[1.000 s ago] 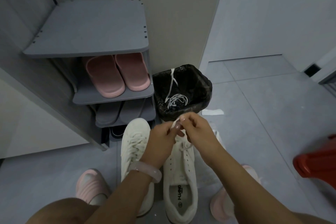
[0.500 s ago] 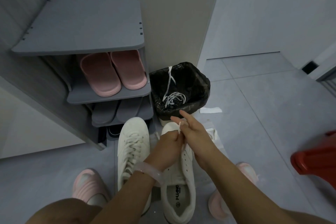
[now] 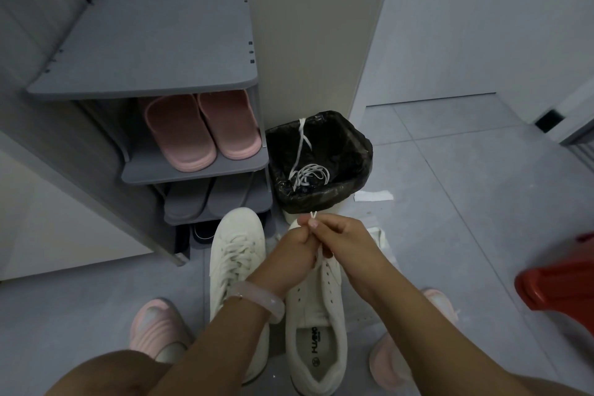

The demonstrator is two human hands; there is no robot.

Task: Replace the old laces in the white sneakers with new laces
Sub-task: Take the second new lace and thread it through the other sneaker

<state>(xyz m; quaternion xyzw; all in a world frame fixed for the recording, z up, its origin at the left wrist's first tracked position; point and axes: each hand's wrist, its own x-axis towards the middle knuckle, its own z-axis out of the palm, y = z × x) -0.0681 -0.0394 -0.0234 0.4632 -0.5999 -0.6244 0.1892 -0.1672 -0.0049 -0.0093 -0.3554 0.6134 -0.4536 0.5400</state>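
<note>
both hands (image 3: 316, 239) pinching white lace (image 3: 313, 216), over unlaced sneaker (image 3: 316, 331)

two white sneakers (image 3: 238, 254) (image 3: 316, 331) — two hands (image 3: 294, 246) (image 3: 340, 239), one bin (image 3: 360, 164)

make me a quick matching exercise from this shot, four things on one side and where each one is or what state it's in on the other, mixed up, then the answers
Things:
1. pink slippers
2. old laces
3. left sneaker
4. new lace

Places or states:
A. pinched between the fingertips of both hands
B. on the floor, already laced
C. on a shelf of the grey shoe rack
D. inside the black-lined bin

Pairs: 1-C, 2-D, 3-B, 4-A
</note>
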